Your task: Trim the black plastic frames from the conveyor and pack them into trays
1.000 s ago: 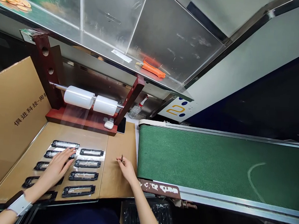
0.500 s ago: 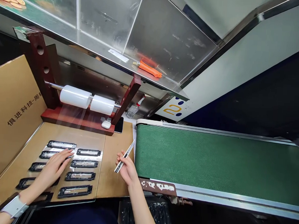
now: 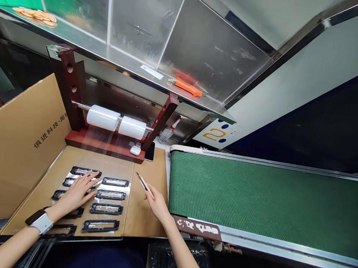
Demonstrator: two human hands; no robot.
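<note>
My left hand [image 3: 79, 189] lies with fingers spread over the left column of black rectangular frames, partly covering several of them. Beside its fingertips, the right column starts with one black frame [image 3: 115, 182]; another black frame [image 3: 100, 226] lies nearest me. Film strips cover the frames, which rest on a clear sheet over cardboard. My right hand [image 3: 157, 205] is closed around a slim utility knife [image 3: 145, 185], held over the bare cardboard [image 3: 144, 220] right of the frames. The knife's tip points up and left, toward the sheet's right edge.
Behind the frames stands a dark red rack [image 3: 103, 146] carrying two white film rolls [image 3: 103, 118]. A green conveyor belt [image 3: 238, 201] runs off to the right. An orange-handled tool [image 3: 187, 86] sits on the metal shelf above. A cardboard flap [image 3: 25, 150] rises at left.
My right hand has turned the knife from pointing up-right to pointing up-left. My left hand has spread its fingers more over the frames. The whole view has shifted slightly.
</note>
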